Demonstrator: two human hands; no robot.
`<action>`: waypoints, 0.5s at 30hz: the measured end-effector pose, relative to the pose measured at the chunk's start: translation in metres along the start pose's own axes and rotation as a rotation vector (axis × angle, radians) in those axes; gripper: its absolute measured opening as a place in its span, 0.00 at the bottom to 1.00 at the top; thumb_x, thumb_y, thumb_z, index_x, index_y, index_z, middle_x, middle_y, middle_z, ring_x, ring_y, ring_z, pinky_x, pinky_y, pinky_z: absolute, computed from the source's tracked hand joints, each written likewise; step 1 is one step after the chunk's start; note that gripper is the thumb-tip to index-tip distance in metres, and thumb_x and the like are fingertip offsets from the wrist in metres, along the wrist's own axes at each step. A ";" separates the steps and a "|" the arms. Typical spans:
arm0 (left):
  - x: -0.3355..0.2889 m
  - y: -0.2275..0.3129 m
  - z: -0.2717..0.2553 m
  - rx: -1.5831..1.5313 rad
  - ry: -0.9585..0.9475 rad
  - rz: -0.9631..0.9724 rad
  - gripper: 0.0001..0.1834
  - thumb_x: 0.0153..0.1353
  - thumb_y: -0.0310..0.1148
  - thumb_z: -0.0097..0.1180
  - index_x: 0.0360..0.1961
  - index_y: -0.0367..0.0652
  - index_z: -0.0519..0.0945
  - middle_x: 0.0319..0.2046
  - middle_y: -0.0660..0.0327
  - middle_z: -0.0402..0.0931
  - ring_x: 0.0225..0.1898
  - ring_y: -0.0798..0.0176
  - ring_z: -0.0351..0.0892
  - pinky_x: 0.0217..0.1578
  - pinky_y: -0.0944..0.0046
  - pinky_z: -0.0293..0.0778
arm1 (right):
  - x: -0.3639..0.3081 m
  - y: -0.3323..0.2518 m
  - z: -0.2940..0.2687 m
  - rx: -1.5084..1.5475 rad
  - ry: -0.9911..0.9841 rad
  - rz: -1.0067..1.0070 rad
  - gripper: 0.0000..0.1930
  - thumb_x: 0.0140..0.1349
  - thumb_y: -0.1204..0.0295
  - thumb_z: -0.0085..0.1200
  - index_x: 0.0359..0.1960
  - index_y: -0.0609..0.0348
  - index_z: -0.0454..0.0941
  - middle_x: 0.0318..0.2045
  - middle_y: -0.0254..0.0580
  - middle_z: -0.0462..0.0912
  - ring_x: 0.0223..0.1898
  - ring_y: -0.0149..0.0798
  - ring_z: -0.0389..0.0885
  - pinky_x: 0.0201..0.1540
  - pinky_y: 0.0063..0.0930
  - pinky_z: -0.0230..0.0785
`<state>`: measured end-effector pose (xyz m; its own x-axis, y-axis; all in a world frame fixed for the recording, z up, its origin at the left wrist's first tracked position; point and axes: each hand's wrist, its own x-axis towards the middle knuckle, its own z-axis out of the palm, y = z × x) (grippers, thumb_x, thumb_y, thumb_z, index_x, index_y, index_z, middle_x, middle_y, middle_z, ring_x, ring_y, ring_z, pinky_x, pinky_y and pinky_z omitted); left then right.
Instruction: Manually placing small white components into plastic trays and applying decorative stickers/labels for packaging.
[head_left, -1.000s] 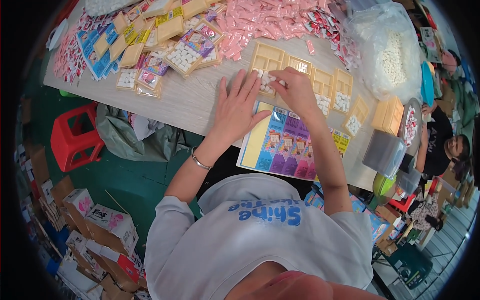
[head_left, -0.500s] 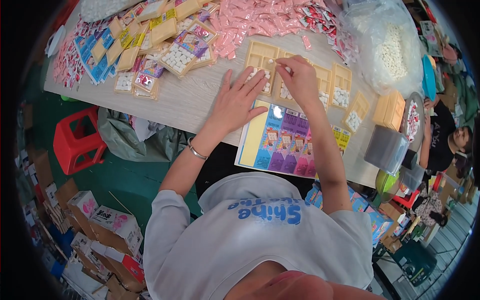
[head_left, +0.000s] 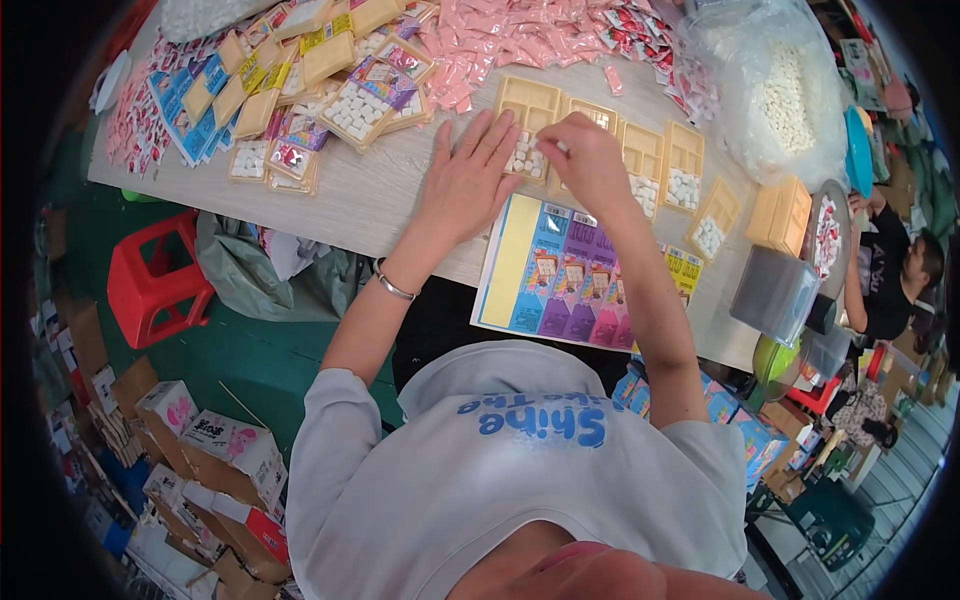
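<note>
Head view: our left hand (head_left: pixel 468 185) lies open, flat on the surface (head_left: pixel 380 200), fingertips steadying a tray (head_left: pixel 527 130). Our right hand (head_left: pixel 590 160) pinches a white tablet (head_left: pixel 562 147) over it; neighbouring trays (head_left: pixel 665 165) look half filled.

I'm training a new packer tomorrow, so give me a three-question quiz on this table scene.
1. True or false: the left hand lies flat, fingers spread, on the table.
2. The right hand is over which? A) the red stool B) a yellow tray with white pieces C) the clear bag
3. What lies at the table's near edge, under the right forearm?

Key: 1 true. 2 B. 3 the printed card sheet, yellow, blue and purple.
</note>
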<state>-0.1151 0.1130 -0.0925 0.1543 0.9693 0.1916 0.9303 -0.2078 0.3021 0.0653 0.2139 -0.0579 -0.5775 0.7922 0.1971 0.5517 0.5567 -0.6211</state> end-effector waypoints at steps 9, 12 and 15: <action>-0.002 0.006 0.000 0.001 0.006 -0.020 0.36 0.69 0.46 0.54 0.74 0.43 0.63 0.77 0.58 0.56 0.77 0.54 0.53 0.74 0.38 0.46 | -0.007 -0.006 0.006 -0.166 0.005 0.007 0.09 0.57 0.75 0.67 0.40 0.58 0.88 0.32 0.45 0.83 0.31 0.47 0.85 0.35 0.36 0.77; -0.005 0.005 0.000 -0.039 0.040 -0.025 0.36 0.69 0.46 0.54 0.74 0.43 0.62 0.76 0.58 0.57 0.77 0.54 0.53 0.74 0.38 0.47 | -0.008 -0.012 0.000 0.036 0.112 0.085 0.11 0.58 0.77 0.66 0.43 0.57 0.88 0.31 0.43 0.83 0.33 0.40 0.85 0.34 0.32 0.77; -0.005 0.005 -0.004 -0.019 0.030 -0.019 0.35 0.70 0.45 0.53 0.75 0.44 0.62 0.76 0.59 0.58 0.77 0.53 0.54 0.74 0.39 0.47 | -0.011 -0.019 -0.009 0.281 0.045 0.239 0.12 0.58 0.78 0.66 0.45 0.57 0.87 0.34 0.43 0.83 0.35 0.35 0.84 0.34 0.28 0.77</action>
<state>-0.1125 0.1065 -0.0885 0.1267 0.9687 0.2133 0.9265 -0.1923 0.3234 0.0665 0.1966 -0.0417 -0.4222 0.9051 0.0509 0.4772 0.2696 -0.8364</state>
